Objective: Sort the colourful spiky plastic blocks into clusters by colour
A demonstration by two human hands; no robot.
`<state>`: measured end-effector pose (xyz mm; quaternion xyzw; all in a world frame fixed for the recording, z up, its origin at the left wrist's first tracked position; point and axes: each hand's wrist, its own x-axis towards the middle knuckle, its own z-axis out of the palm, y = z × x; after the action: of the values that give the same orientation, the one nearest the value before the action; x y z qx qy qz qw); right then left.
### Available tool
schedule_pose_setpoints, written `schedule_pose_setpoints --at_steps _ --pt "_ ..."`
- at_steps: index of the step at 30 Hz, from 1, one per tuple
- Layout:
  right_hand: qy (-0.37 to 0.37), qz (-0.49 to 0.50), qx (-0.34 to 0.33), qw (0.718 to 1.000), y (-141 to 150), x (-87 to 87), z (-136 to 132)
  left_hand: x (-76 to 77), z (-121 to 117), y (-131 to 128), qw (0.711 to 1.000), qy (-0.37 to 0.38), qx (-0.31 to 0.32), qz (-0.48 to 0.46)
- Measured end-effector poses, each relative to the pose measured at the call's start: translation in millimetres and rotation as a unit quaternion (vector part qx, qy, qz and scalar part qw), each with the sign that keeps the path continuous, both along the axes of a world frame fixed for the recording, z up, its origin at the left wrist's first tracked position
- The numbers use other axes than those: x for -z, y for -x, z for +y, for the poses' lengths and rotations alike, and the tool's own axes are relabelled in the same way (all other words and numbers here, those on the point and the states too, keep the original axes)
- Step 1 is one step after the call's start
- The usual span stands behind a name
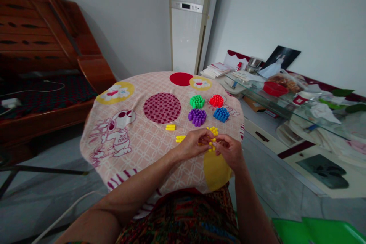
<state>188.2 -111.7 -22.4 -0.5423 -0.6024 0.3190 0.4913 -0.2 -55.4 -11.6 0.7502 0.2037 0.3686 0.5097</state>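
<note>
My left hand [193,145] is curled at the left side of a cluster of small yellow plastic pegs [212,131], its fingertips closed on the pegs. From the right, my right hand [230,150] pinches at the front of the same cluster with thumb and fingers. The pegs stand upright, knobs up; the hands partly hide them. Two small bits of yellow pegs lie loose: one group [170,127] on its side to the left, another [180,138] beside my left hand. Behind stand upright bunches of green pegs [197,101], red pegs [216,100], purple pegs [197,117] and blue pegs [221,114].
A patterned cloth [154,152] covers the round table. To the right runs a glass-topped cabinet [288,106] with papers, a red box [275,88] and bags. A wooden bench [42,53] is at the left, a tall white air conditioner [187,34] behind. Green plastic [328,232] shows at lower right.
</note>
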Motion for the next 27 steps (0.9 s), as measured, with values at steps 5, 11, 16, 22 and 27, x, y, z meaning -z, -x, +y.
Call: schedule_pose_setpoints --at_steps 5,11,16,22,27 --pt "-0.043 -0.045 0.075 0.995 3 30.6 -6 12.1 0 -9 0.975 -0.193 -0.055 0.099" --pt "-0.077 -0.091 0.094 0.988 11 35.4 -7 13.6 7 -3 0.959 -0.250 -0.082 0.101" --pt "-0.079 -0.139 0.115 0.980 19 40.2 -6 14.2 9 5 0.962 -0.233 -0.081 0.114" --pt "-0.107 -0.151 0.135 0.973 26 43.4 -9 17.7 12 5 0.951 -0.266 -0.093 0.128" --pt "-0.114 -0.133 0.156 0.972 26 41.0 -7 19.8 15 5 0.941 -0.293 -0.113 0.130"
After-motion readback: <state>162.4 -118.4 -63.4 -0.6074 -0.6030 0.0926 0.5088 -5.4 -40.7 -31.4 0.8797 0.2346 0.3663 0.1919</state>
